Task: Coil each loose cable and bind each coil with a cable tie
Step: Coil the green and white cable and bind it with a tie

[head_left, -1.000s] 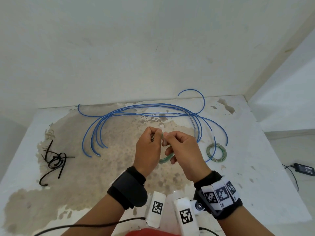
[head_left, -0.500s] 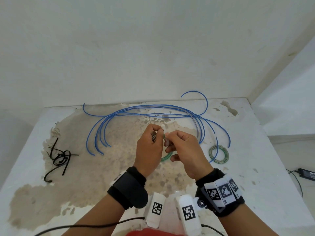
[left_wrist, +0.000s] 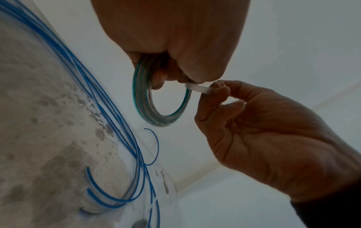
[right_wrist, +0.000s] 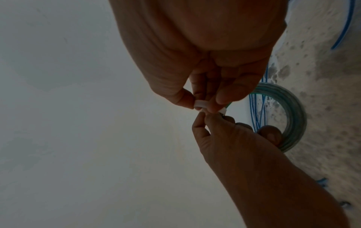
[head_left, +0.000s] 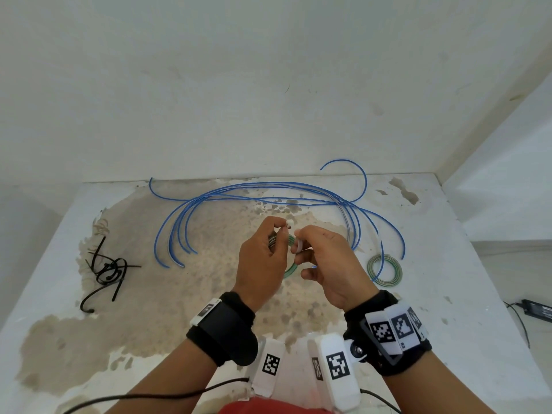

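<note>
- Both hands have risen slightly since earlier; grips unchanged.
- Left hand [head_left: 263, 258] fingers curl round green coil [left_wrist: 144, 98].
- Right hand [head_left: 325, 264] pinches white cable tie [left_wrist: 197, 89].

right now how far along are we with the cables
Done, apparently: one green coil lies wound on the table; whether it is tied cannot be told. In hand: the left hand holds a second green coil while the right hand pinches a white tie at its rim. Left: the blue cable lies loose, and a black tangle sits at the left.
</note>
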The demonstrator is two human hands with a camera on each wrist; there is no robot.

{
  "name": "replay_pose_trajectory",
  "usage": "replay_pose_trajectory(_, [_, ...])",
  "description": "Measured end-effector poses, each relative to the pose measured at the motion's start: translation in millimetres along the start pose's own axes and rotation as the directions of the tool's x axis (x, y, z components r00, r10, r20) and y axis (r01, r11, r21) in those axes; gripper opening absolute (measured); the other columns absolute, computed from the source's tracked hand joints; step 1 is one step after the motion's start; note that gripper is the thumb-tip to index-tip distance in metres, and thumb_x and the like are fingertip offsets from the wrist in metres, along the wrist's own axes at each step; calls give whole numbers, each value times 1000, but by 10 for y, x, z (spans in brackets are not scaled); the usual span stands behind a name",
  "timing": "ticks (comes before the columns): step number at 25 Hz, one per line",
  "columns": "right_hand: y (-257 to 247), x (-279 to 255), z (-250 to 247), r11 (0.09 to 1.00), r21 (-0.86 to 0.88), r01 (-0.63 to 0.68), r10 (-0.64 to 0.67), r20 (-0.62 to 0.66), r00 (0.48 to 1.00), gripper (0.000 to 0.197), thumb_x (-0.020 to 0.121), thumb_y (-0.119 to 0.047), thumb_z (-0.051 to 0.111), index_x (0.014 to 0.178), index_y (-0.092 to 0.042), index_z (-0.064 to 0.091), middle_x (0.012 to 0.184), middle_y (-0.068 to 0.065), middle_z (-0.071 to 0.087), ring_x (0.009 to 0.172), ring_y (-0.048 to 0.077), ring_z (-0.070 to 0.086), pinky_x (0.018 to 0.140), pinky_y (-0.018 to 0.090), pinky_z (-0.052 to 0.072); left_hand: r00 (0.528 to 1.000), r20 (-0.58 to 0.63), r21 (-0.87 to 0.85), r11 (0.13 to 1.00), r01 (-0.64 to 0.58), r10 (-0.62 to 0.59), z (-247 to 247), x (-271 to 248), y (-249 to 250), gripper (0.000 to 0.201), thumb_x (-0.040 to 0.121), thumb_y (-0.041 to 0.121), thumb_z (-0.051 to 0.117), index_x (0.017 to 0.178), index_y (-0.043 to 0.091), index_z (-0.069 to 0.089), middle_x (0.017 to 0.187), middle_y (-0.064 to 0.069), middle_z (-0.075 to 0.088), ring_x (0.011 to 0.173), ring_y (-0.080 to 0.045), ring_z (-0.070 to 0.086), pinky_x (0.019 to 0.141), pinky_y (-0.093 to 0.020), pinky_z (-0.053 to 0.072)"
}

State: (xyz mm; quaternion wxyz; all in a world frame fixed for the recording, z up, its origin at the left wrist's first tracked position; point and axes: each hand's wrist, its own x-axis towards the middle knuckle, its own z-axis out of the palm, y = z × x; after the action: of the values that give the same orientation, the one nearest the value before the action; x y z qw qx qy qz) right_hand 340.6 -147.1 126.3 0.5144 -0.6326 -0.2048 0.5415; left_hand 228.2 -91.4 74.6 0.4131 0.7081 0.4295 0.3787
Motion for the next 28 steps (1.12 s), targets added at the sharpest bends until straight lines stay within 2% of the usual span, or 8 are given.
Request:
replay_pose_trajectory(2, [-1, 1, 7, 999, 36, -11, 11, -3, 1000, 13, 93, -16, 56, 82, -11, 60, 74, 0, 62, 62, 11, 54, 50, 25, 42, 1000, 1, 23, 999, -28, 28, -17, 1, -10, 13, 103, 17, 52, 99, 28, 58, 63, 21, 58, 50, -5, 47, 51, -12, 34])
replay_pose_trajectory(7, [20, -10, 36, 996, 88, -34, 34, 7, 999, 9, 94, -17, 58, 87, -12, 62, 72, -3, 63, 61, 9, 54, 49, 23, 41, 998, 5, 36, 998, -55, 55, -56, -30, -36, 14, 103, 18, 53, 100, 31, 58, 64, 19, 59, 49, -6, 47, 51, -14, 35])
replay_pose_trajectory(11, [45, -17, 43, 990, 128, -51, 49, 23, 999, 11, 97, -20, 60, 92, -13, 66, 72, -4, 64, 60, 7, 53, 49, 21, 41, 997, 18, 54, 996, -76, 75, -75, -60, -96, 11, 103, 19, 52, 105, 24, 62, 67, 9, 63, 51, -9, 50, 51, -16, 37])
replay_pose_trajectory(14, [70, 28, 52, 989, 122, -79, 77, 26, 997, 15, 98, -28, 62, 92, -15, 68, 75, -4, 64, 58, 5, 52, 47, 20, 41, 997, 45, 68, 995, -72, 69, -82, -112, -106, 11, 103, 20, 51, 104, 23, 61, 72, 8, 66, 56, -12, 56, 53, -20, 41])
replay_pose_trajectory(17, [50, 92, 71, 996, 1, -86, 86, 33, 996, 21, 96, -38, 66, 90, -17, 69, 80, -3, 65, 57, 5, 50, 46, 19, 39, 997, 78, 24, 999, 21, -23, -123, -119, -84, 10, 104, 20, 50, 101, 25, 59, 77, 7, 67, 60, -9, 57, 58, -22, 44])
replay_pose_trajectory(21, [-84, 199, 13, 977, -203, -56, 55, -12, 998, 32, 94, -50, 65, 95, -19, 73, 91, -5, 66, 65, 10, 47, 46, 20, 31, 974, 164, -96, 980, 174, -157, -228, -53, -36, 12, 104, 26, 48, 96, 31, 55, 73, 11, 58, 50, -3, 44, 56, -26, 38])
replay_pose_trajectory(24, [-122, 257, -7, 982, -174, -75, 89, 70, 994, 15, 91, -40, 72, 88, -25, 72, 89, -8, 65, 68, 10, 49, 46, 19, 30, 956, 216, -137, 964, 229, -197, -244, -47, 8, 16, 104, 26, 46, 92, 28, 56, 65, 14, 52, 49, -5, 37, 53, -28, 35])
replay_pose_trajectory(28, [-132, 330, -7, 991, -110, -83, 93, 91, 992, 9, 90, -30, 73, 94, -22, 72, 83, -10, 67, 74, 10, 57, 53, 22, 37, 933, 221, -229, 915, 332, -283, -238, -46, 56, 15, 106, 25, 46, 99, 18, 58, 59, 18, 51, 45, -5, 35, 43, -24, 35])
